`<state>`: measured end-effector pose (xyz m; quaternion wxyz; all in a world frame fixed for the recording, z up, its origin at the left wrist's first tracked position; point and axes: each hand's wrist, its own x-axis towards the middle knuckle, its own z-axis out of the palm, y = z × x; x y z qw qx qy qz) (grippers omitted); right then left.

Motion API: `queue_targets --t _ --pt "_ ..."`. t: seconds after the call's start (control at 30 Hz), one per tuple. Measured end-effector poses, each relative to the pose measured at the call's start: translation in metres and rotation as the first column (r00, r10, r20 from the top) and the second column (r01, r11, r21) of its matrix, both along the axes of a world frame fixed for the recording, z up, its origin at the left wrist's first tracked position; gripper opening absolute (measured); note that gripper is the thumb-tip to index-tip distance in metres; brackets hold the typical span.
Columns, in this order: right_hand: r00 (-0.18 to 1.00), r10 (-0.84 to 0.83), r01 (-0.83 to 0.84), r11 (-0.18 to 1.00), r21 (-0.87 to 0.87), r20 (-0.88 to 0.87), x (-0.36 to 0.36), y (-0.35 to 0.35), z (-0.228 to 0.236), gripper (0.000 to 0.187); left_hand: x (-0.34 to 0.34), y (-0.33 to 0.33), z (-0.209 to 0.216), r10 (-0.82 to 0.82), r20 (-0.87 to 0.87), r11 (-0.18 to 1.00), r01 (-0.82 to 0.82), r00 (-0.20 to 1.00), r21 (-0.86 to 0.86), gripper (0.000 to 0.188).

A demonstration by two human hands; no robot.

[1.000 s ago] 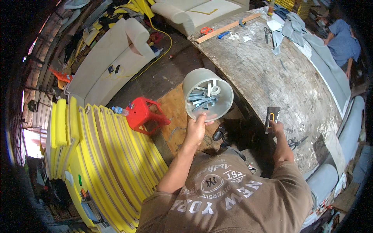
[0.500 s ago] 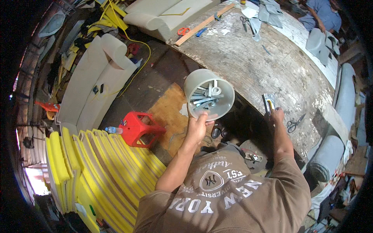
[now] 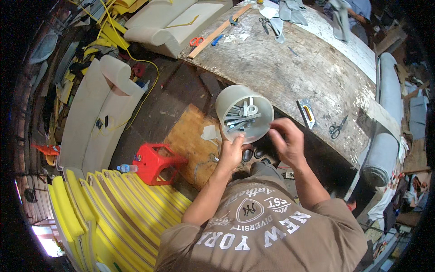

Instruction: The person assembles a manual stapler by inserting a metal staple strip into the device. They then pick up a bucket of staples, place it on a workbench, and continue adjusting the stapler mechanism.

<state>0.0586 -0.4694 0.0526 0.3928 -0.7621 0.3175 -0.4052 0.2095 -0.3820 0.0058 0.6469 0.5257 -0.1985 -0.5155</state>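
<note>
My left hand (image 3: 233, 154) grips the rim of a translucent white plastic tub (image 3: 224, 102), tilted so its mouth faces me. Inside lie several grey metal staple strips (image 3: 242, 119) and a small ring-shaped piece (image 3: 252, 109). My right hand (image 3: 290, 143) is at the tub's right rim, slightly blurred, thumb and fingers apart and bent. Nothing shows in it; whether a fingertip touches the rim I cannot tell. To its right, a staple gun (image 3: 306, 114) with a yellow and black part lies on the worn table (image 3: 326, 81), left of black scissors (image 3: 337, 128).
Stacked yellow foam panels (image 3: 118, 204) stand at lower left, beside a red plastic stool (image 3: 158, 165) and a water bottle (image 3: 128, 168). Pale sofa frames (image 3: 86, 113) are farther off. A grey fabric roll (image 3: 383, 149) lies along the table's right side. Another person (image 3: 358, 13) is at far right.
My right hand has let go of the staple gun, leaving it on the table, and moved left to the tub. The view has shifted; the far person now lifts grey fabric.
</note>
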Motion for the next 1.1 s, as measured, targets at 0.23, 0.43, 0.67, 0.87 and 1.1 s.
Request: queue_targets --t 0.23,0.43,0.67,0.87,1.1 --pt "0.804 0.183 -0.31 0.941 -0.135 -0.566 0.078 -0.037 0.003 0.032 -0.013 -0.012 0.025 0.0 0.035 1.0 -0.001 0.999 0.021 0.042" --pt "0.87 0.167 -0.309 0.918 -0.249 -0.463 0.051 -0.054 -0.002 0.02 -0.006 -0.033 0.007 -0.112 0.08 0.993 0.114 0.99 -0.016 0.042" --pt "0.898 0.205 -0.31 0.923 -0.229 -0.388 0.03 -0.104 0.008 0.015 -0.026 -0.074 0.009 -0.087 0.044 0.996 0.089 0.995 -0.033 0.041" --pt "0.818 0.173 -0.258 0.963 -0.081 -0.549 0.039 -0.15 0.001 0.014 -0.036 -0.107 0.005 -0.187 0.138 0.971 0.161 0.973 0.176 0.03" --pt "0.726 0.259 -0.357 0.934 -0.027 -0.637 0.042 -0.181 -0.025 0.019 -0.046 -0.128 -0.01 -0.172 0.059 0.983 0.168 0.983 0.08 0.03"
